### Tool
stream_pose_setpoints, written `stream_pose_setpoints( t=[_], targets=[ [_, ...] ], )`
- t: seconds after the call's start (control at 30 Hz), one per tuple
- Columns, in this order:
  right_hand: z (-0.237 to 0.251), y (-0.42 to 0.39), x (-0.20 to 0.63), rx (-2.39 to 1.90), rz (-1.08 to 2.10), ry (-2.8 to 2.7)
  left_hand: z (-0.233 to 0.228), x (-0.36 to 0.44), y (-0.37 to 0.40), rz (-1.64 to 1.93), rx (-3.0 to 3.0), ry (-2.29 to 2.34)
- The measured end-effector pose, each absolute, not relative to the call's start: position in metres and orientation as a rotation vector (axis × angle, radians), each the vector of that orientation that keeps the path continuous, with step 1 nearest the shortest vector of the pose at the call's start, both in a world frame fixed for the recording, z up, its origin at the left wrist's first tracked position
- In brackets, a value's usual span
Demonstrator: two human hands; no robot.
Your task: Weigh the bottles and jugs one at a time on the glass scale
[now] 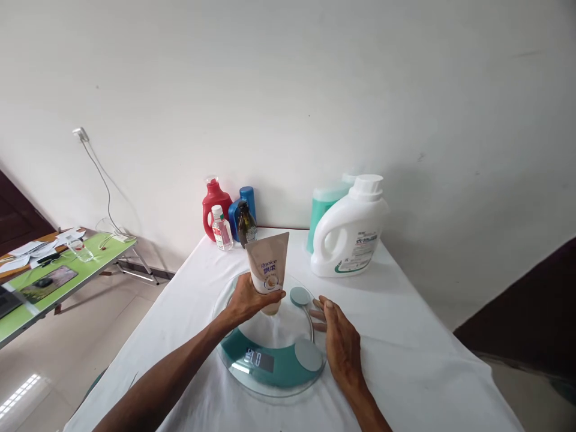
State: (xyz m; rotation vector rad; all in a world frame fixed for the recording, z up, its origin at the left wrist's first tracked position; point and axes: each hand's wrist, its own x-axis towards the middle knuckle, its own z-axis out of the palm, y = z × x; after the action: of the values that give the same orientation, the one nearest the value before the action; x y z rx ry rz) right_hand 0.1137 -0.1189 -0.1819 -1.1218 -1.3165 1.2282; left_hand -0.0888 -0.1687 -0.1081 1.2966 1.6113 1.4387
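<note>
The left hand (246, 298) has its grip closed around a beige squeeze tube (269, 271), standing it cap-down on the round glass scale (270, 360) at the worktop's centre. At three o'clock from the tube, the right hand (341, 342) lies flat and open, holding nothing, beside the scale's rim.

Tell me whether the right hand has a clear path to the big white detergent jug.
Probably yes: the right hand rests flat beside the scale, holding nothing, and only bare tablecloth lies between it and the white jug.
</note>
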Motion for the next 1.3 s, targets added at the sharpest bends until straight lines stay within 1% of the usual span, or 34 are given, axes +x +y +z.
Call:
stream_pose_setpoints(
  t=[0.13,0.27,0.37,0.47,0.57,0.63,0.7,0.8,0.93,1.07,1.3],
  targets=[
    [-0.179,-0.119,0.114,-1.13,1.244,-1.314,-0.105,-0.088,-0.167,1.527,1.225,1.575],
    [-0.177,-0.119,0.114,-1.132,1.233,-1.315,-0.079,-0.1,-0.155,1.66,1.127,1.595],
    [-0.177,-0.118,0.113,-1.135,1.224,-1.306,-0.055,-0.115,-0.122,1.792,1.173,1.671],
    [-0.178,-0.118,0.113,-1.145,1.227,-1.292,-0.046,-0.128,-0.07,1.848,1.234,1.759],
    [-0.177,-0.119,0.114,-1.162,1.233,-1.288,-0.056,-0.134,-0.012,1.821,1.232,1.884],
    [-0.176,-0.12,0.115,-1.172,1.24,-1.288,-0.067,-0.136,0.02,1.751,1.194,2.077],
    [-0.174,-0.12,0.116,-1.181,1.246,-1.29,-0.079,-0.138,0.045,1.658,1.144,2.267],
    [-0.174,-0.121,0.117,-1.197,1.255,-1.285,-0.094,-0.139,0.069,1.565,1.09,2.401],
    [-0.174,-0.121,0.118,-1.201,1.27,-1.273,-0.108,-0.138,0.084,1.497,1.016,2.5],
    [-0.174,-0.12,0.118,-1.209,1.284,-1.263,-0.111,-0.134,0.086,1.487,0.952,2.542],
    [-0.177,-0.121,0.118,-1.241,1.268,-1.288,-0.096,-0.122,0.069,1.684,1.045,2.411]
  ],
)
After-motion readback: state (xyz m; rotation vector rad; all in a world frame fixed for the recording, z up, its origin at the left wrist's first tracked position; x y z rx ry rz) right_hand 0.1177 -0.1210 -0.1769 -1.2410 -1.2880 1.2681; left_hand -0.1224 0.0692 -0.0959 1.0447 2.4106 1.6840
